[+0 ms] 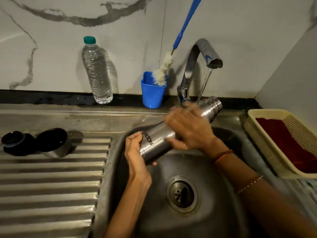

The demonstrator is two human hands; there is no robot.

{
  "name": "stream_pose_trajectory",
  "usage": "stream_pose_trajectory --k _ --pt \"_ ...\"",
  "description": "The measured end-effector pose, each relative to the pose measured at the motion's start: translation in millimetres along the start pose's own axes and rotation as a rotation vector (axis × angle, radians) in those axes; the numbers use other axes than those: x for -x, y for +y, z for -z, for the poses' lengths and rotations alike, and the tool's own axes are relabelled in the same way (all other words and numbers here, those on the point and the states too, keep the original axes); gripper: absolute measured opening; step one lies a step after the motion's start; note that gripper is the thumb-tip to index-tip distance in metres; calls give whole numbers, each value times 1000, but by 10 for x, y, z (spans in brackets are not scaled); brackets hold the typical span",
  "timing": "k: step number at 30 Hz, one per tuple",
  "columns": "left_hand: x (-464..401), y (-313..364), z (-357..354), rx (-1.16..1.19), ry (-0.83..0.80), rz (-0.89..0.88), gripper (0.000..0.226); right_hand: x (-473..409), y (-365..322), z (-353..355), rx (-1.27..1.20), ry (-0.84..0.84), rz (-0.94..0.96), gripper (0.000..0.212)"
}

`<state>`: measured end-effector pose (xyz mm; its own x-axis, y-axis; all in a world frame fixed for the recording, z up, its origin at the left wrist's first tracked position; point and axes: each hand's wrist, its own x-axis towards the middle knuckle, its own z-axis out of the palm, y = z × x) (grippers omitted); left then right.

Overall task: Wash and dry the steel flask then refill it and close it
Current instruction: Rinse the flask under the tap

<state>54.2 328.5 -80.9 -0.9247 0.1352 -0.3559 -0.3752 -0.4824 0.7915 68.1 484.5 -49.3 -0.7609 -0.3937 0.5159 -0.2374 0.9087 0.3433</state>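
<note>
Steel flask (160,140) rigid, wet, prob. slippery under tap (204,54). Left hand (135,150) curled round base; right hand (187,127) wraps mid-body. Best hold: two-handed, base plus body.

One steel flask (160,141) over the basin, and two hands on it: one left hand (135,148) at the base, one right hand (187,127) round the middle. One tap (199,60), one stream of water (205,85) coming down. One sink (214,212), with one drain (181,194) in it. Out on the ribbed drainboard (51,186), two loose flask pieces: one black stopper (14,142) and one steel cap (54,143). Against the wall, one clear plastic bottle (97,71) with one teal lid (89,39); one blue cup (153,91) holding one bottle brush (163,69). On the right, one cream basket (267,133) with one red cloth (288,143) inside. Two bracelets (223,156) on the right arm
</note>
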Motion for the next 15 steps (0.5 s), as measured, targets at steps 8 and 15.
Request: stream_pose_trajectory --k 8,15 --pt "52 -30 -35 39 -13 20 24 30 -590 -22 -50 -50 14 48" --pt "130 -24 -54 15 22 97 26 88 241 197 -35 97 -480 45"
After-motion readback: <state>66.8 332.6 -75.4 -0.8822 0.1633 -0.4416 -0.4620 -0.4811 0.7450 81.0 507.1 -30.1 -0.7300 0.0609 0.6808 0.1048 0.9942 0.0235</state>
